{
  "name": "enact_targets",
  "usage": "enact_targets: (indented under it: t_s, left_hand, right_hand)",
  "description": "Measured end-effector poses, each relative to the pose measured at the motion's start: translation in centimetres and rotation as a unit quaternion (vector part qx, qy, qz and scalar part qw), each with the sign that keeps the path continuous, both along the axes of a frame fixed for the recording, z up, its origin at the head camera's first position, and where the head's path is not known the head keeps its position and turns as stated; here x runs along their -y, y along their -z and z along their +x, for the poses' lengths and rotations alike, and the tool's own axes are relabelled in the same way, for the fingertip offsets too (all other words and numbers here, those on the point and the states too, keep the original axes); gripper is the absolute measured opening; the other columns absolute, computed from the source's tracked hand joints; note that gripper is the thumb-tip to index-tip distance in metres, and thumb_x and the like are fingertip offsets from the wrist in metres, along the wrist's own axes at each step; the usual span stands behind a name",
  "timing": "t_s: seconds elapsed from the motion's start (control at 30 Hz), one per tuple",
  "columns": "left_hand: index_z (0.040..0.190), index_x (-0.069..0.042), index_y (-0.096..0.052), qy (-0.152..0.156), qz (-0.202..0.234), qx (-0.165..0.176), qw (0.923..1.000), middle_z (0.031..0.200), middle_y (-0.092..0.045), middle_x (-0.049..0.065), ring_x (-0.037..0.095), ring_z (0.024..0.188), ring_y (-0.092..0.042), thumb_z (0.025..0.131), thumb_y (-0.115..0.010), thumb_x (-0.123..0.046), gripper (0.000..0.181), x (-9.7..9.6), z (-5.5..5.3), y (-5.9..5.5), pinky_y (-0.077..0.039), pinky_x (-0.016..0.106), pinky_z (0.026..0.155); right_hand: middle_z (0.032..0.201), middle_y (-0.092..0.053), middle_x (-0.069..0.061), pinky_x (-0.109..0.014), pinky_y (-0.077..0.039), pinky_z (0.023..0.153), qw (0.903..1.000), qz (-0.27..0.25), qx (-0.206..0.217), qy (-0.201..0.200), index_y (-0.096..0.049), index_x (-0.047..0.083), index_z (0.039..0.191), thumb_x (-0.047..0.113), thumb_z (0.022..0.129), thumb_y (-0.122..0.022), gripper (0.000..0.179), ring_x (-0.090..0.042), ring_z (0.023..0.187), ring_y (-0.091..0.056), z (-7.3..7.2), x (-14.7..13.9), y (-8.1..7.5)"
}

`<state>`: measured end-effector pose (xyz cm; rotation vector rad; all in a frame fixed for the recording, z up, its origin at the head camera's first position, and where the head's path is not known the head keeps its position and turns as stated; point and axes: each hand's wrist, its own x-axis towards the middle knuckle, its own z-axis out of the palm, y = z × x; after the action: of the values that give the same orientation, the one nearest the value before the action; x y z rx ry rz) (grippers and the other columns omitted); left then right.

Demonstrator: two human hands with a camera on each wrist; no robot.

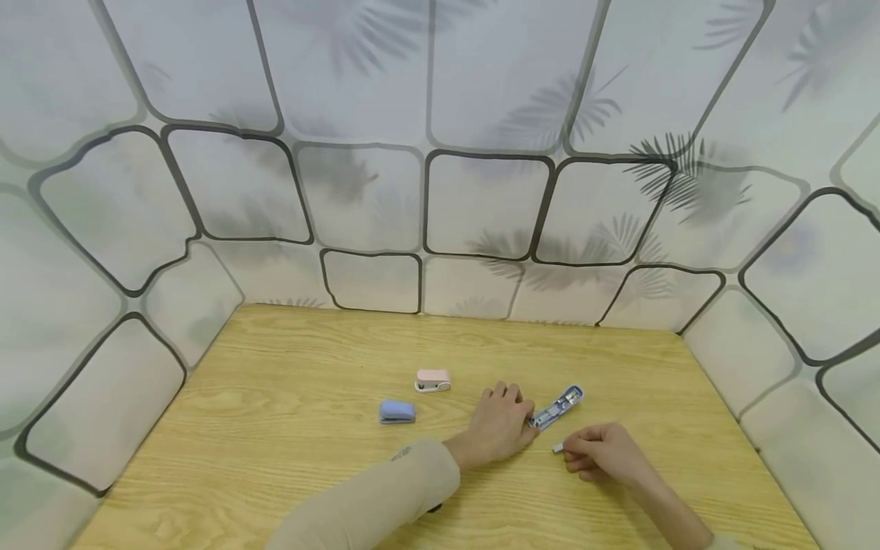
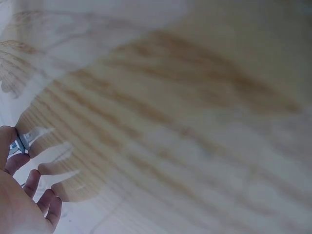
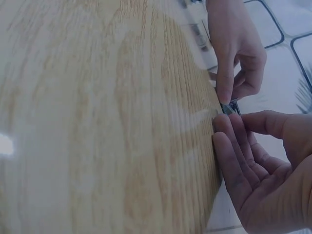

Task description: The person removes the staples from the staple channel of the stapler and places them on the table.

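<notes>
An opened blue stapler (image 1: 558, 407), its metal inside showing, lies slantwise on the table. My left hand (image 1: 500, 425) holds its near end, with thumb and index finger pinching it. In the left wrist view, part of the stapler (image 2: 20, 141) shows between that thumb and index finger. My right hand (image 1: 608, 454) pinches a small silvery strip of staples (image 1: 558, 448) between thumb and fingers, just to the right of and nearer than the stapler. The right wrist view has both hands close together, the right hand (image 3: 268, 180) below the left hand (image 3: 239, 53).
A small blue stapler (image 1: 396, 412) and a pink and white one (image 1: 433, 380) stand to the left of my left hand. The wood-grain table (image 1: 289, 367) is bordered at the back and sides by patterned fabric walls (image 1: 488, 206).
</notes>
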<state>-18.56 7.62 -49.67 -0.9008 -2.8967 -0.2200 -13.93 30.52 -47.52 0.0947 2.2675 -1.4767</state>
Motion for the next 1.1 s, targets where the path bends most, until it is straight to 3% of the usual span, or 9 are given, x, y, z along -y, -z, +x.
enact_targets:
  t_s: [0.53,0.83,0.97,1.1]
  left_hand:
    - [0.107,-0.03,-0.07,0.003,0.003,0.001,1.0,0.113,-0.063,-0.006,0.012,0.101,-0.053,0.1,-0.065,-0.057,0.028,0.0,0.0,0.4,-0.044,0.026,0.083]
    - [0.116,-0.023,-0.069,0.002,0.031,0.04,0.9987,0.113,-0.062,-0.005,0.011,0.103,-0.053,0.101,-0.065,-0.055,0.036,0.4,-0.2,0.1,-0.048,0.026,0.091]
    - [0.123,-0.017,-0.067,0.011,0.067,0.055,0.9961,0.113,-0.064,-0.003,0.012,0.106,-0.057,0.102,-0.065,-0.049,0.038,1.5,-0.3,-0.1,-0.051,0.027,0.097]
    - [0.123,-0.016,-0.068,0.036,0.088,0.043,0.9946,0.114,-0.067,-0.002,0.013,0.108,-0.062,0.103,-0.066,-0.044,0.034,3.4,-0.3,-0.7,-0.054,0.025,0.096]
  right_hand:
    - [0.079,-0.075,0.001,-0.025,-0.062,0.06,0.9997,0.014,0.021,0.006,-0.071,-0.01,0.113,0.019,0.101,-0.068,0.032,-0.009,0.067,-0.074,-0.2,0.5,0.3]
    - [0.082,-0.076,0.0,-0.027,-0.063,0.062,0.9998,0.006,0.013,0.014,-0.068,-0.009,0.116,0.019,0.102,-0.069,0.032,-0.011,0.069,-0.075,-0.2,0.6,-0.1]
    - [0.086,-0.078,-0.003,-0.027,-0.062,0.063,0.9997,0.008,-0.025,-0.002,-0.066,-0.011,0.119,0.019,0.102,-0.07,0.034,-0.014,0.072,-0.074,-0.1,1.1,-1.1]
    - [0.096,-0.077,-0.01,-0.028,-0.062,0.066,0.9939,0.046,-0.098,-0.021,-0.068,-0.009,0.118,0.02,0.1,-0.072,0.035,-0.018,0.078,-0.072,-0.2,2.4,-2.2]
